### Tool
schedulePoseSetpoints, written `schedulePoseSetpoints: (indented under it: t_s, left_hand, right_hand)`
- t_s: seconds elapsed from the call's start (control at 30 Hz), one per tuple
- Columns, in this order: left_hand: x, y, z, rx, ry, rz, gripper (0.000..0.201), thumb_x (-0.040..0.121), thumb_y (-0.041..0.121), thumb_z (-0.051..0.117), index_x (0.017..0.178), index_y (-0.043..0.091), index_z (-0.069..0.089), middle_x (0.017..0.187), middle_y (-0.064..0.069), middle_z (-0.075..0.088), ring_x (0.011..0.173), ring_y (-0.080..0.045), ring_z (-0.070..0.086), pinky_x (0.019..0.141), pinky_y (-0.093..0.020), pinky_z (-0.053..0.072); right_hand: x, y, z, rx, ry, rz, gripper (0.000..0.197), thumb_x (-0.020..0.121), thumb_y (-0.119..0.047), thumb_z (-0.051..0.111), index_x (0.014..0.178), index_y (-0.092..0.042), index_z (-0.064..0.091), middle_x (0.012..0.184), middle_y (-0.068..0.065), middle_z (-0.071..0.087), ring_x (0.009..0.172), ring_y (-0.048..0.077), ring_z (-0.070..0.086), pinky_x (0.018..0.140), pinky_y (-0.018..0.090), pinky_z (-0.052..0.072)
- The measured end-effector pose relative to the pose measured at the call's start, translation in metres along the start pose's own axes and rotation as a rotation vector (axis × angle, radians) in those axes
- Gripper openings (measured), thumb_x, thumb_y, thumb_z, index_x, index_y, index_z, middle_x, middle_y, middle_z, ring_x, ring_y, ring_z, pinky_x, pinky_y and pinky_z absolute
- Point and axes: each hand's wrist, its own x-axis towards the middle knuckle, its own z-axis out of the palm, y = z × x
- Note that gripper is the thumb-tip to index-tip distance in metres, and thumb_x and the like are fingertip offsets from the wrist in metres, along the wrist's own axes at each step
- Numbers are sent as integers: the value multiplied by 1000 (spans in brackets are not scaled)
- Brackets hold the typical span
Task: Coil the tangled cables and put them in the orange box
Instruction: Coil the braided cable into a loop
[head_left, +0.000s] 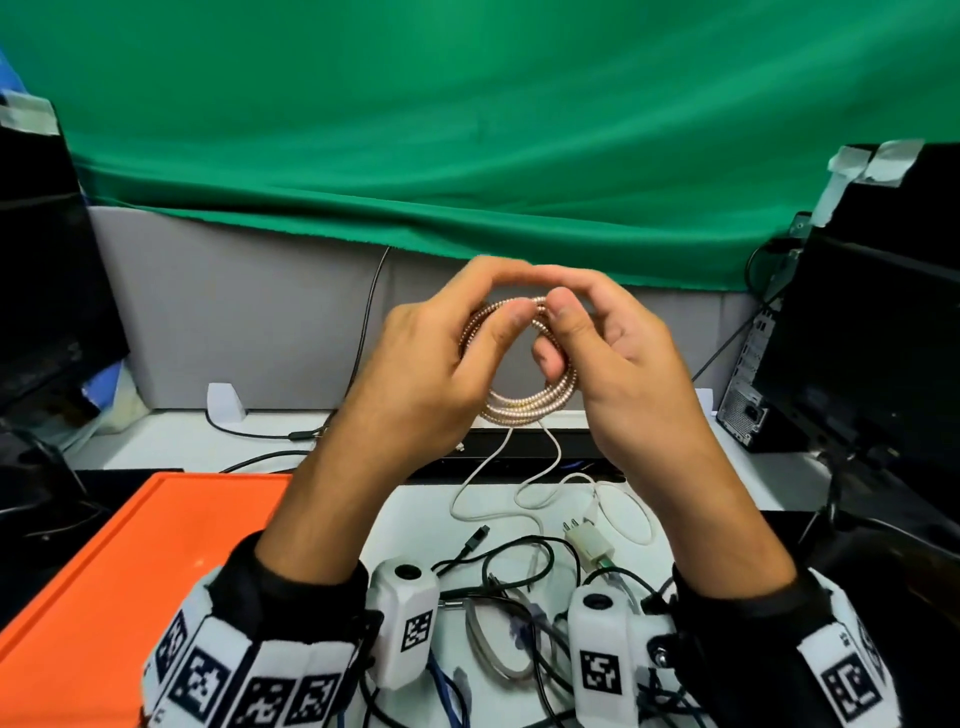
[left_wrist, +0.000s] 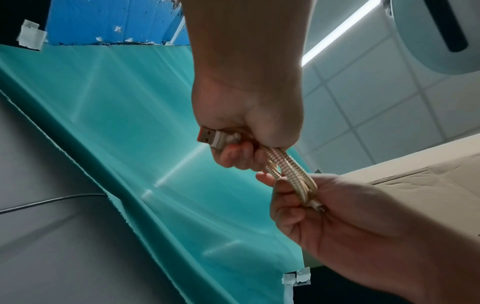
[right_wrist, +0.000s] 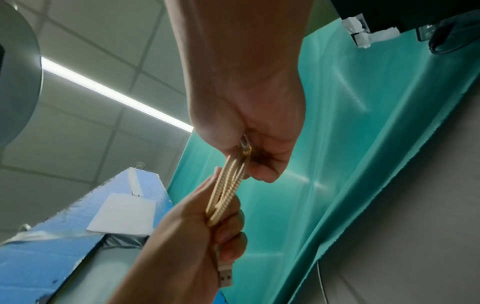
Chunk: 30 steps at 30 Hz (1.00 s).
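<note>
A gold braided cable (head_left: 524, 402), wound into a small coil, hangs in the air between both hands above the table. My left hand (head_left: 457, 338) grips the coil's left side and pins the cable's USB plug (left_wrist: 211, 137) under its fingers. At the coil's right side my right hand (head_left: 571, 322) pinches the strands, with the small connector tip (left_wrist: 320, 208) poking out of its fingers. The orange box (head_left: 130, 545) lies at the lower left, below my left forearm. A tangle of black, white and blue cables (head_left: 519, 571) lies on the white table under my wrists.
A white charger plug (head_left: 589, 543) and a thin white cable (head_left: 498, 483) lie in the tangle. Dark monitors (head_left: 47, 291) stand left and right, with a computer tower (head_left: 748, 395) at the right. A grey partition (head_left: 234, 312) and green cloth (head_left: 467, 130) close off the back.
</note>
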Motion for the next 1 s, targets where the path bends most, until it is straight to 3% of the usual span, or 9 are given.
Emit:
schedulePoseSetpoints:
  t_s: [0.1, 0.2, 0.27, 0.37, 0.43, 0.6, 0.73, 0.83, 1.0]
  left_hand:
    - [0, -3, -1, 50, 20, -2, 17, 105, 29, 51, 108, 27, 68, 67, 10, 61, 59, -12, 54, 56, -27, 40]
    - [-1, -3, -2, 149, -15, -7, 15, 105, 28, 49, 103, 26, 64, 62, 23, 58, 57, 6, 52, 54, -23, 34]
    - [-1, 0, -2, 222, -58, -1, 14, 105, 29, 47, 109, 30, 61, 62, 29, 56, 55, 7, 48, 54, -24, 30]
    - [-2, 5, -5, 291, -119, 7, 22, 104, 31, 45, 120, 40, 58, 65, 35, 52, 55, 4, 46, 53, -24, 28]
    - [-2, 7, -6, 306, -122, 34, 22, 101, 33, 44, 114, 38, 60, 66, 34, 52, 55, 3, 45, 55, -28, 30]
    - [-2, 8, -11, 284, -84, 3, 20, 97, 36, 42, 101, 34, 62, 55, 12, 50, 52, -7, 45, 51, -31, 33]
    - [-2, 9, -22, 15, -101, -3, 21, 99, 31, 45, 98, 29, 66, 59, 12, 48, 52, -6, 42, 51, -20, 31]
    - [0, 8, -30, -259, -119, -32, 24, 101, 30, 45, 102, 27, 69, 59, 13, 46, 53, -7, 37, 52, -26, 30]
    - [2, 6, -22, -539, -63, -48, 28, 105, 20, 39, 105, 14, 66, 59, 15, 37, 51, -7, 30, 48, -20, 30]
  right_hand:
    - [0, -2, -6, 26, -116, 69, 32, 107, -22, 48, 138, -18, 56, 77, 0, 70, 69, 15, 56, 64, 36, 48]
    - [-2, -3, -17, -157, -202, 50, 43, 106, -21, 52, 148, -22, 48, 96, -11, 76, 75, 16, 61, 76, 44, 57]
    - [-4, -7, -22, -304, -207, 17, 46, 105, -23, 52, 151, -27, 45, 88, -21, 72, 72, 19, 62, 81, 47, 57]
    - [-8, -11, -26, -580, -170, -70, 50, 104, -30, 52, 153, -34, 42, 80, -12, 72, 72, 22, 66, 77, 44, 53]
    - [-10, -12, -27, -684, -134, -153, 50, 103, -28, 54, 152, -33, 43, 81, -2, 74, 74, 21, 67, 77, 40, 51]
    - [-8, -12, -28, -799, -79, -397, 43, 102, -20, 56, 145, -20, 55, 89, -14, 68, 79, 7, 63, 74, 24, 48]
    - [-7, -16, -36, -765, 25, -572, 28, 100, -10, 58, 127, -11, 67, 103, -4, 73, 91, 18, 66, 83, 36, 53]
    - [-4, -12, -31, -776, 122, -633, 19, 102, -14, 59, 114, -13, 73, 103, -3, 70, 96, 26, 58, 83, 46, 47]
    - [-4, -2, -6, -584, 220, -478, 16, 100, -17, 62, 110, -21, 74, 101, -6, 60, 99, 15, 53, 86, 27, 43]
